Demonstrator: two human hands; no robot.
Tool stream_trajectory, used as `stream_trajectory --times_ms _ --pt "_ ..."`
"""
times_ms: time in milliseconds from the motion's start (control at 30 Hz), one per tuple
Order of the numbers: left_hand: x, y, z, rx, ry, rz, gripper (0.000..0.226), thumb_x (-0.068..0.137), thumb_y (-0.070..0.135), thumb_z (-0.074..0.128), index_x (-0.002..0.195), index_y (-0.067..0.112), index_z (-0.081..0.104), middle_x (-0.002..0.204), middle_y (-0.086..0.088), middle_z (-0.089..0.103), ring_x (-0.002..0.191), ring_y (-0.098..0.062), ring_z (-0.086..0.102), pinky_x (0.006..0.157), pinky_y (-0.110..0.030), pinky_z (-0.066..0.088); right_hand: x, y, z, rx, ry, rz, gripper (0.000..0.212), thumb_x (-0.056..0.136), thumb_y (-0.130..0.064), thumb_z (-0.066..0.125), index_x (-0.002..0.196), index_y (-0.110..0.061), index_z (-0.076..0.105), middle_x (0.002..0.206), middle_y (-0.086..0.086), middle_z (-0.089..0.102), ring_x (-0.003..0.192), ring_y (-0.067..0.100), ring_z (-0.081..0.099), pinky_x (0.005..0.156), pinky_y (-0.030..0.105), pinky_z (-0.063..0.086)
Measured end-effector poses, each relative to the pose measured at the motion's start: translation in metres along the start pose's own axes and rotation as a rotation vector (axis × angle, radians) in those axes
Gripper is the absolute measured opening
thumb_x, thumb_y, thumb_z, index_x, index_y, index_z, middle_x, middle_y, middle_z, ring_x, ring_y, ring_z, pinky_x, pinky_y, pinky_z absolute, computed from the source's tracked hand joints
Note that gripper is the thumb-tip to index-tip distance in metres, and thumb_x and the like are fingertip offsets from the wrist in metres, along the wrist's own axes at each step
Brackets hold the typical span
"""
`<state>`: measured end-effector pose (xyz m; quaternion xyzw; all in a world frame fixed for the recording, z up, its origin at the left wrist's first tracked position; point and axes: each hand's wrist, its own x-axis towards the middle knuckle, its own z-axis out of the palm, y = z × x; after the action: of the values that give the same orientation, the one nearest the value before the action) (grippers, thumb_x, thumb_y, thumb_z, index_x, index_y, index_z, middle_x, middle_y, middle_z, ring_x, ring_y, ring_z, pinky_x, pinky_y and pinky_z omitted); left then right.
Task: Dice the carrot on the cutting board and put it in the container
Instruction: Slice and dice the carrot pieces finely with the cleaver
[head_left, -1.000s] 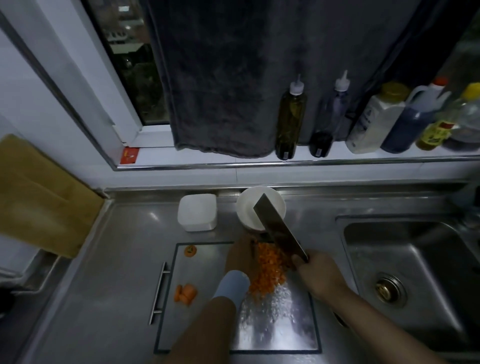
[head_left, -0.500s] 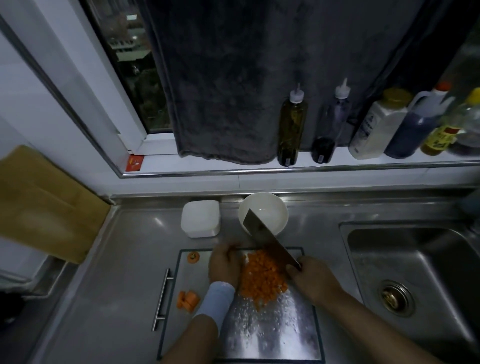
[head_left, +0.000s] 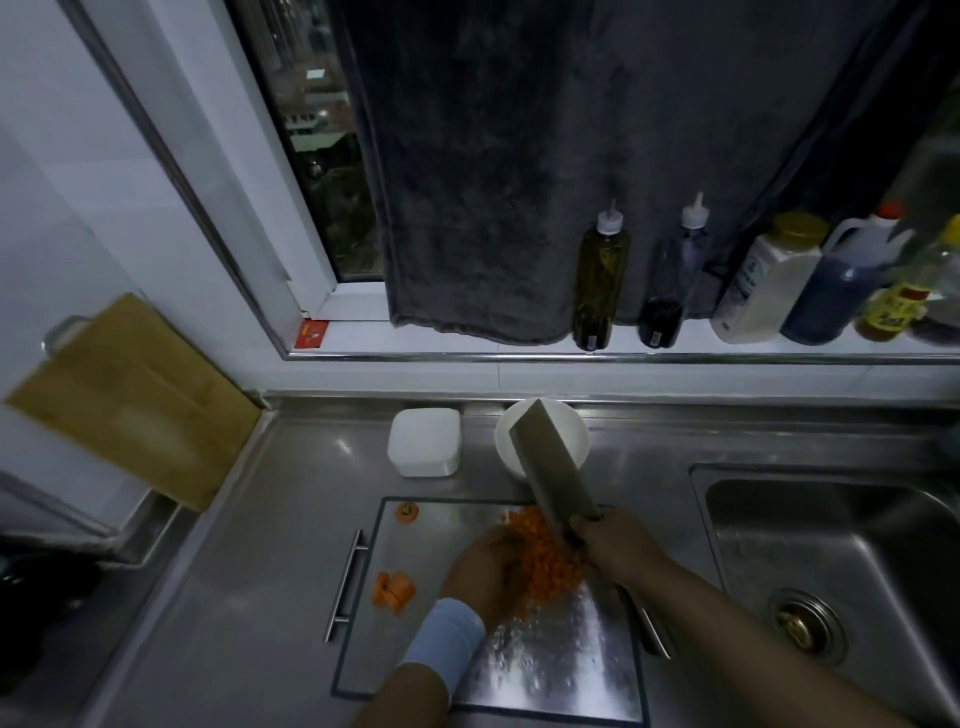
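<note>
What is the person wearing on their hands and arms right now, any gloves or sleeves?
No gloves: both hands are bare. The left hand has a pale blue band, like a wristband or wrap, around the wrist; the forearm below it is uncovered. The right hand and its forearm show no sleeve, watch or jewellery.

A heap of small orange diced carrot (head_left: 545, 566) was piled near the far middle of the shiny steel cutting board (head_left: 561, 670). A couple of bigger uncut carrot chunks (head_left: 393, 587) were left together by the board's left edge, and one round carrot end (head_left: 407, 512) sat alone at the far-left corner. The white bowl (head_left: 571, 426) was parked just beyond the board, looking empty.
</note>
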<state>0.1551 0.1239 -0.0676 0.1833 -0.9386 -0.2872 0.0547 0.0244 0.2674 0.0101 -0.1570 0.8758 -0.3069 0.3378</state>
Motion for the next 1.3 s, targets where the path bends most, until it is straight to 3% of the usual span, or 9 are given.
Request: stream_trajectory --times_ms 167,267,333,500,600,733,967,1167,1300 --pt "0.004 0.002 -0.035 -0.193 0.503 -0.173 0.022 0.083 0.01 0.047 0.086 0.02 0.067 0.09 0.002 0.062 0.085 -0.013 0.055 0.078 -0.018 0.04 -0.009 0.012 -0.001 -0.225 0.055 -0.201 0.027 0.096 -0.045 0.048 0.076 -0.03 0.058 0.092 -0.002 0.07 0.087 0.018 0.066 0.076 0.031 0.052" --pt "0.009 0.001 -0.061 -0.167 0.734 -0.167 0.023 0.076 0.002 0.044 0.076 0.016 0.063 0.079 0.0 0.059 0.078 -0.014 0.051 0.069 -0.017 0.034 -0.021 0.016 -0.002 -0.481 0.173 -0.35 0.017 0.09 -0.049 0.053 0.101 -0.036 0.056 0.109 -0.004 0.067 0.1 0.018 0.065 0.085 0.032 0.05" --pt "0.014 -0.002 -0.067 -0.14 0.663 -0.136 0.025 0.075 0.001 0.044 0.072 0.019 0.061 0.076 0.002 0.059 0.076 -0.015 0.052 0.067 -0.022 0.038 -0.025 0.019 -0.002 -0.662 0.165 -0.399 0.036 0.09 -0.044 0.052 0.124 -0.032 0.049 0.116 -0.002 0.067 0.105 0.018 0.064 0.087 0.03 0.048" --pt "0.016 0.027 -0.056 -0.123 -0.174 -0.208 0.032 0.089 0.007 0.043 0.084 0.028 0.066 0.103 0.003 0.062 0.098 -0.016 0.056 0.087 -0.021 0.039 -0.025 0.024 0.009 -0.834 0.144 -0.454 0.043 0.09 -0.042 0.049 0.131 -0.031 0.047 0.116 0.0 0.067 0.106 0.021 0.064 0.087 0.032 0.048" --pt "0.018 0.045 -0.045 -0.164 -0.265 -0.185 0.033 0.091 0.006 0.044 0.112 0.019 0.067 0.121 -0.001 0.06 0.108 -0.015 0.052 0.094 -0.018 0.031 -0.027 0.026 0.017 -0.806 0.14 -0.486 0.03 0.093 -0.036 0.049 0.122 -0.03 0.05 0.113 -0.001 0.066 0.104 0.021 0.065 0.084 0.033 0.048" --pt "0.027 0.047 -0.033 -0.267 -0.369 -0.22 0.03 0.093 0.009 0.048 0.115 0.018 0.067 0.118 0.002 0.063 0.105 -0.012 0.056 0.099 -0.024 0.039 -0.03 0.029 0.024 -0.828 0.139 -0.519 0.015 0.094 -0.029 0.048 0.108 -0.026 0.053 0.103 0.0 0.068 0.094 0.022 0.067 0.074 0.032 0.047" --pt "0.03 0.013 -0.046 -0.237 -0.121 -0.307 0.027 0.091 0.008 0.046 0.095 0.023 0.069 0.105 0.003 0.064 0.102 -0.019 0.058 0.096 -0.032 0.045 -0.025 0.046 0.034 -0.725 0.115 -0.527 0.018 0.087 -0.037 0.055 0.103 -0.029 0.051 0.1 -0.004 0.066 0.09 0.02 0.065 0.074 0.035 0.051" --pt "-0.005 -0.038 -0.091 -0.323 0.406 -0.485 0.038 0.084 -0.005 0.043 0.078 0.026 0.064 0.09 0.003 0.064 0.083 -0.015 0.057 0.082 -0.023 0.043 -0.027 0.032 0.051 -0.471 0.051 -0.358 0.033 0.086 -0.061 0.051 0.096 -0.03 0.052 0.093 -0.007 0.062 0.084 0.015 0.06 0.068 0.03 0.043" --pt "-0.038 -0.092 -0.102 -0.222 0.322 -0.599 0.031 0.083 0.0 0.051 0.078 0.027 0.067 0.092 0.004 0.066 0.088 -0.02 0.061 0.083 -0.025 0.045 -0.031 0.009 0.083 -0.15 -0.002 -0.231 0.028 0.094 -0.054 0.048 0.088 -0.027 0.053 0.08 -0.008 0.059 0.069 0.008 0.055 0.058 0.027 0.042"
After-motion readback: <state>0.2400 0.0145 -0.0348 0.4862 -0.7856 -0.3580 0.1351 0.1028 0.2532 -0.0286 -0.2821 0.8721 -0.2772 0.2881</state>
